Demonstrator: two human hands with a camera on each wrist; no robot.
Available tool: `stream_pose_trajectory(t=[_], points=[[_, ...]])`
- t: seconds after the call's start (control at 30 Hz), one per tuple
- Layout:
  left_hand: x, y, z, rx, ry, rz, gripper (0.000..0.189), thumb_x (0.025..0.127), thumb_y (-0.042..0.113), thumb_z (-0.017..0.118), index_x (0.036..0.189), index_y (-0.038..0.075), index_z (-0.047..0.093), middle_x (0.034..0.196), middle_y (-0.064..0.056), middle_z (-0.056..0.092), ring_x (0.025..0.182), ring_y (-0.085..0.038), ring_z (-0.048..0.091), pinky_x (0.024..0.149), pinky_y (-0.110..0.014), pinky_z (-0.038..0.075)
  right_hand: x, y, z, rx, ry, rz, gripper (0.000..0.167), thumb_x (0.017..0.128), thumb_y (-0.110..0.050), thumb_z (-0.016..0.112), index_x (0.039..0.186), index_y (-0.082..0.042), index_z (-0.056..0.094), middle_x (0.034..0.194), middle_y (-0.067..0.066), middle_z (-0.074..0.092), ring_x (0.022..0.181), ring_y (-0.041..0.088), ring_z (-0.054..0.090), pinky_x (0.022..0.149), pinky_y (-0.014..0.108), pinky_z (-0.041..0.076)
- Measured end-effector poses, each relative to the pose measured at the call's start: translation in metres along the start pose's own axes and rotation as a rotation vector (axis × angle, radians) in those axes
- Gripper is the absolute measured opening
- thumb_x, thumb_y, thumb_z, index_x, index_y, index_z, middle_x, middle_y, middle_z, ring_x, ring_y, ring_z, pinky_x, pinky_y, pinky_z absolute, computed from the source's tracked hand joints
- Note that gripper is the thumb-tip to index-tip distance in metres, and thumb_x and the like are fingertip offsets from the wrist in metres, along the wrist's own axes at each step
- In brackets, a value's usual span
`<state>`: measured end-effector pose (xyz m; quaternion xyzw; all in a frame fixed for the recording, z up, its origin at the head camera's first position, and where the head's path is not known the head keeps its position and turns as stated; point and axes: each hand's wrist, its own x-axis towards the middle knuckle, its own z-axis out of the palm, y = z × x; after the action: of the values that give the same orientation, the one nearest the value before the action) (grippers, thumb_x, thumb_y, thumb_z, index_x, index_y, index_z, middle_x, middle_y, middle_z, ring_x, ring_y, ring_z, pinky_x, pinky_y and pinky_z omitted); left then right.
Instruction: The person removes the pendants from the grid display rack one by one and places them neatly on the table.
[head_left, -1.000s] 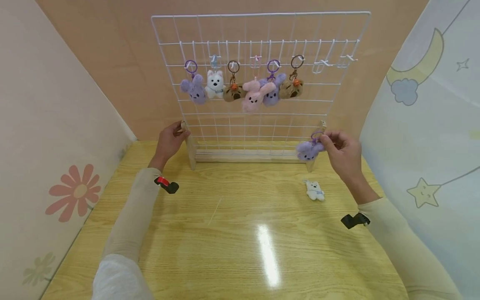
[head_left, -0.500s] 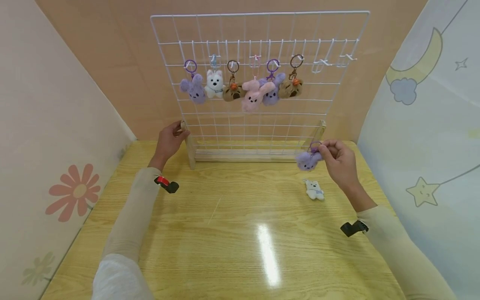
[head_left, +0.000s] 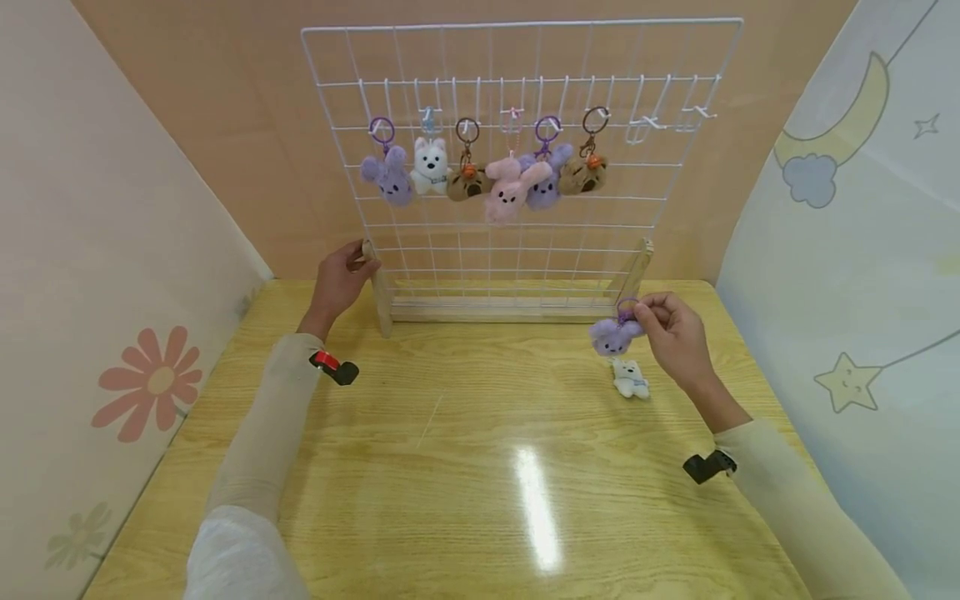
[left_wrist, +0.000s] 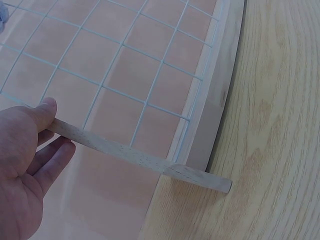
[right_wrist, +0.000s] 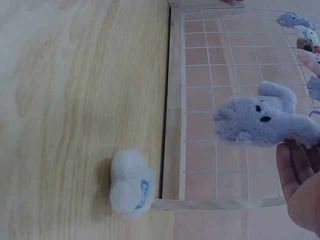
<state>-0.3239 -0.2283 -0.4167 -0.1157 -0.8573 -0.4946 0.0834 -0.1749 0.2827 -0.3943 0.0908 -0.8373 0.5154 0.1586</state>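
Note:
My left hand [head_left: 341, 283] grips the top of the left wooden upright [left_wrist: 135, 154] of a rack, thumb on one side and fingers on the other. In the head view my right hand [head_left: 678, 337] pinches a purple plush bunny keychain [head_left: 613, 337] near its purple ring, and the bunny hangs in front of the rack's right foot. The right wrist view shows the bunny's face and ears [right_wrist: 257, 117] beside my fingers. Just below it, a white plush dog keychain [head_left: 632, 379] lies on its back on the table.
A white wire grid [head_left: 521, 25] stands on a wooden base [head_left: 502, 312]. Plush keychains hang from its hooks: purple bunnies [head_left: 387, 179], a white dog [head_left: 430, 167], brown plushes [head_left: 583, 177] and a pink bunny [head_left: 508, 196]. Further hooks [head_left: 648, 122] stick out at right. Patterned walls flank the table.
My right hand has come down and slightly nearer with the purple bunny, from in front of the right upright to just above the white dog. My left hand stays on its upright.

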Motion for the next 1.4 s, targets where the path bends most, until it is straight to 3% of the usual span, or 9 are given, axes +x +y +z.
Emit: stream_pose_trajectory(t=[0.03,0.13,0.27,0.53,0.7,0.83,1.13,1.4], points=[[0.000,0.000,0.000,0.004,-0.001,-0.001,0.059,0.104,0.029,0.063,0.155,0.005,0.044,0.151,-0.018,0.052,0.131,-0.036,0.058,0.105,-0.049,0.052,0.000,0.006,0.000,0.001,-0.008,-0.001,0.016,0.107,-0.010,0.054,0.107,0.006,0.059,0.083,-0.013,0.069,0.046,0.004,0.033,0.044,0.025,0.034],[0.001,0.000,0.000,0.006,-0.003,-0.001,0.060,0.104,0.029,0.063,0.155,0.005,0.044,0.151,-0.018,0.052,0.132,-0.036,0.058,0.105,-0.049,0.052,-0.002,0.021,0.000,0.013,-0.034,-0.012,0.018,0.107,-0.010,0.053,0.109,0.007,0.059,0.092,-0.014,0.072,0.059,-0.005,0.053,0.055,0.013,0.046],[0.000,0.002,0.000,0.007,-0.008,0.000,0.060,0.104,0.029,0.063,0.155,0.005,0.043,0.151,-0.019,0.051,0.132,-0.037,0.057,0.105,-0.050,0.052,-0.007,0.028,0.001,0.037,-0.072,-0.028,0.022,0.108,-0.012,0.053,0.109,0.009,0.058,0.097,-0.007,0.075,0.093,-0.004,0.068,0.077,0.011,0.056],[-0.001,0.003,-0.001,0.014,-0.012,-0.008,0.061,0.104,0.029,0.063,0.156,0.005,0.042,0.152,-0.019,0.051,0.133,-0.037,0.057,0.105,-0.050,0.052,-0.019,0.038,0.005,0.015,-0.122,-0.010,0.023,0.108,-0.014,0.053,0.109,0.009,0.058,0.096,0.007,0.076,0.091,-0.002,0.068,0.077,0.012,0.055],[-0.001,0.002,-0.001,0.022,-0.009,-0.003,0.061,0.104,0.030,0.063,0.155,0.005,0.043,0.151,-0.019,0.051,0.132,-0.037,0.057,0.105,-0.051,0.052,-0.026,0.041,0.008,0.009,-0.151,-0.009,0.019,0.108,-0.010,0.053,0.110,0.008,0.060,0.096,0.015,0.076,0.086,0.001,0.068,0.070,0.017,0.055],[0.000,0.002,-0.001,0.026,-0.004,0.004,0.060,0.104,0.029,0.063,0.155,0.005,0.043,0.151,-0.020,0.051,0.131,-0.038,0.058,0.105,-0.051,0.052,-0.030,0.046,0.010,0.029,-0.201,-0.021,0.017,0.107,-0.007,0.053,0.109,0.008,0.060,0.099,0.021,0.074,0.089,0.001,0.068,0.073,0.016,0.056],[0.000,0.000,-0.001,0.030,-0.002,0.008,0.060,0.104,0.029,0.063,0.155,0.004,0.044,0.151,-0.020,0.051,0.131,-0.038,0.058,0.105,-0.051,0.051,-0.033,0.059,0.017,0.089,-0.307,-0.031,0.016,0.108,-0.006,0.052,0.107,0.008,0.059,0.101,0.025,0.072,0.088,0.005,0.070,0.074,0.020,0.060],[0.000,0.002,0.000,0.002,-0.006,-0.004,0.059,0.104,0.027,0.063,0.154,0.003,0.044,0.150,-0.019,0.052,0.131,-0.037,0.058,0.104,-0.050,0.053,-0.028,0.064,0.020,-0.011,-0.309,-0.033,0.014,0.106,-0.007,0.055,0.108,0.004,0.063,0.100,0.019,0.075,0.085,0.007,0.070,0.070,0.018,0.057]])
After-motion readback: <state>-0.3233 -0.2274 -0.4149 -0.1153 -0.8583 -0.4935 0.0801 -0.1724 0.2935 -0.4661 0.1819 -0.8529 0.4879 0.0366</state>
